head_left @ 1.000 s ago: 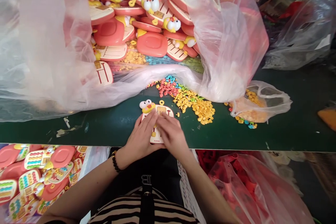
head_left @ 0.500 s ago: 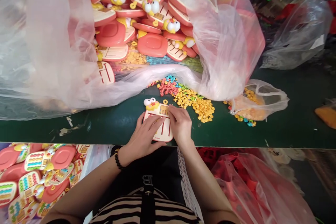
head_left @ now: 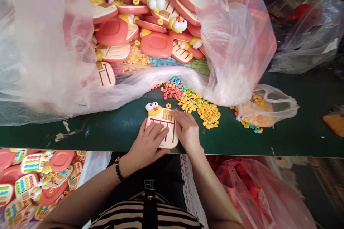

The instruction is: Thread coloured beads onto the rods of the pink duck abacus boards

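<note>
Holding a slotted board [head_left: 172, 136] between half-curled hands [head_left: 147, 142] [head_left: 189, 130], on a green table [head_left: 236, 141] near plastic bags [head_left: 233, 50].

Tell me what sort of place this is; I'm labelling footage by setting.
Probably a toy assembly workshop: a large plastic bag of identical toy boards, loose coloured pieces heaped on the green workbench.

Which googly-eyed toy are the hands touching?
The toy by itself on the green table, slotted face up, left hand over it, right hand at its edge. The others lie in the big bag or the pile at lower left.
</note>
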`<move>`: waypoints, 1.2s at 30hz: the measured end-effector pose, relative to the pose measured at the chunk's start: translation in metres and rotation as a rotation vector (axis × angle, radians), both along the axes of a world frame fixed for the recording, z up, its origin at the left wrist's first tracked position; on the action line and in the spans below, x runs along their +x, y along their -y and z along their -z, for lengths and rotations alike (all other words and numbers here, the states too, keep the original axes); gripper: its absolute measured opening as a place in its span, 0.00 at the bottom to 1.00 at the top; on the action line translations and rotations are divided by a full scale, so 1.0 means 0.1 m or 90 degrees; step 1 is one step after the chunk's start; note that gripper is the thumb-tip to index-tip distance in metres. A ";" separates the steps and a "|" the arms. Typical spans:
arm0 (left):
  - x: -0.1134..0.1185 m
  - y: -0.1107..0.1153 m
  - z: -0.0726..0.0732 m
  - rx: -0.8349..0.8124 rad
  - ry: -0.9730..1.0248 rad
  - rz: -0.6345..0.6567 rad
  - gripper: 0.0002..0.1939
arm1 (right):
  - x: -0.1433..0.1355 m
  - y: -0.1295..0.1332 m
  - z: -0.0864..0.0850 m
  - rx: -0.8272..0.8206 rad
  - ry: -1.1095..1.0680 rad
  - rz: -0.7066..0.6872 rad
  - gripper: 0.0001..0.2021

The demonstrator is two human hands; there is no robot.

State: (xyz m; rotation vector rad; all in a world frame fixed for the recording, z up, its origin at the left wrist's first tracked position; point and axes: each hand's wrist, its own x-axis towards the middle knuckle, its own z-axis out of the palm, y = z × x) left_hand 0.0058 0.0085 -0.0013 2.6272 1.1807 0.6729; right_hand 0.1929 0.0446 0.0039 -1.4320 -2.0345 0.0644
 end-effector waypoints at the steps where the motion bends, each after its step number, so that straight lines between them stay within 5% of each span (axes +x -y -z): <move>1: 0.00 0.00 0.00 -0.002 -0.002 0.001 0.27 | 0.00 0.01 -0.01 0.000 -0.006 -0.003 0.16; 10: 0.01 -0.01 -0.02 -0.008 0.000 -0.005 0.27 | 0.05 -0.05 -0.04 0.050 0.062 0.050 0.12; 19: 0.03 0.00 -0.03 -0.011 0.008 -0.011 0.26 | -0.03 0.27 -0.04 -0.080 0.117 -0.008 0.21; 29: 0.00 0.01 0.07 0.021 0.150 -0.025 0.42 | -0.20 0.52 -0.02 -0.092 -0.014 0.007 0.34; 36: 0.00 0.00 0.09 -0.017 0.196 -0.042 0.46 | -0.41 0.44 -0.07 -0.124 -0.062 -0.145 0.36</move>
